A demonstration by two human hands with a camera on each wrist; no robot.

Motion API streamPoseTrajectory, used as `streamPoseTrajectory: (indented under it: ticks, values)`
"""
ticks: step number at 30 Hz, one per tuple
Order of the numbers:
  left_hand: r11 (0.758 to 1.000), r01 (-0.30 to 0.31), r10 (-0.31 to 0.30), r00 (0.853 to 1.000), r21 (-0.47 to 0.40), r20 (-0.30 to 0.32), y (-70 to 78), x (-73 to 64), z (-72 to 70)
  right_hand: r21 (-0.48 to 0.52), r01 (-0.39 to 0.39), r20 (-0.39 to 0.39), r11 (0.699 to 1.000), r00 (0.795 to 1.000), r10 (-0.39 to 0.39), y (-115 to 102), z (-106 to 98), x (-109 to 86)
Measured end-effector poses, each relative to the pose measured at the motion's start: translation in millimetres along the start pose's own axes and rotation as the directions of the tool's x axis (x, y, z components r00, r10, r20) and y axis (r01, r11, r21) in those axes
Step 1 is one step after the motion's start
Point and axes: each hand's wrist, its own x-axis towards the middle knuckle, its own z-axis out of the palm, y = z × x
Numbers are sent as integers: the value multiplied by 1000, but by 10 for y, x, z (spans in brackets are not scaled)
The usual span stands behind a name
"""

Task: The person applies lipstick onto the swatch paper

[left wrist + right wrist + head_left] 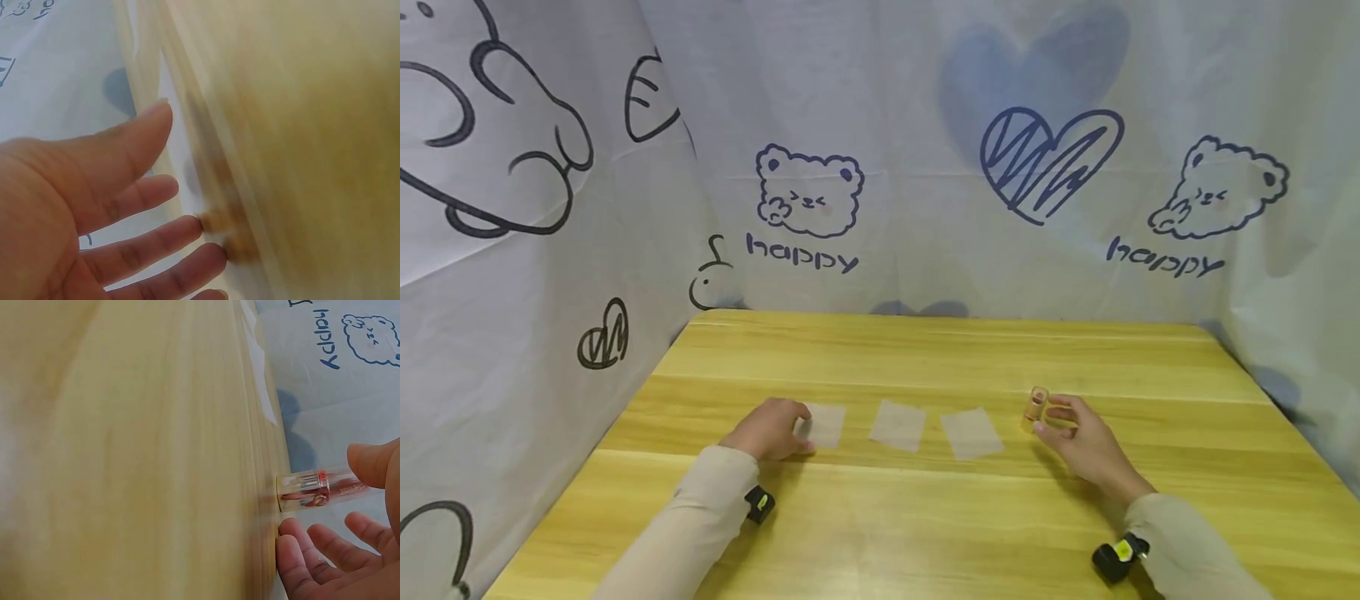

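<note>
A small see-through lipstick tube (1035, 407) stands upright on the wooden table, its red band showing in the right wrist view. My right hand (1086, 446) is just to its right, thumb and fingers spread. In the right wrist view the thumb overlaps the upper part of the lipstick (312, 489), while the fingers lie apart from it. On the left, my left hand (772, 429) rests low beside a thin white paper square (827, 426). Its fingers (150, 244) are loosely spread, fingertips right at the tabletop, with nothing between them.
Two more white paper squares, a middle one (898, 425) and a right one (972, 433), lie in a row between the hands. White cloth with bear and heart drawings (925, 275) hangs behind and beside the wooden table (880, 525).
</note>
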Motion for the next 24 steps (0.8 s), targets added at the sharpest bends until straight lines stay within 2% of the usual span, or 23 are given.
streamPoseTrajectory:
  ticks: [5, 14, 24]
  values:
    - [1000, -8, 8, 1000, 14, -3, -28, 33, 40, -5, -13, 6, 1000, 1000, 13, 26, 19, 60]
    - [1000, -5, 5, 1000, 8, -24, -34, 103, 53, -12, 37, -36, 999, 999, -38, 54, 29, 191]
    - [999, -16, 17, 999, 34, -38, -45, 119, 48, -54, 54, -51, 997, 997, -57, 62, 86, 248]
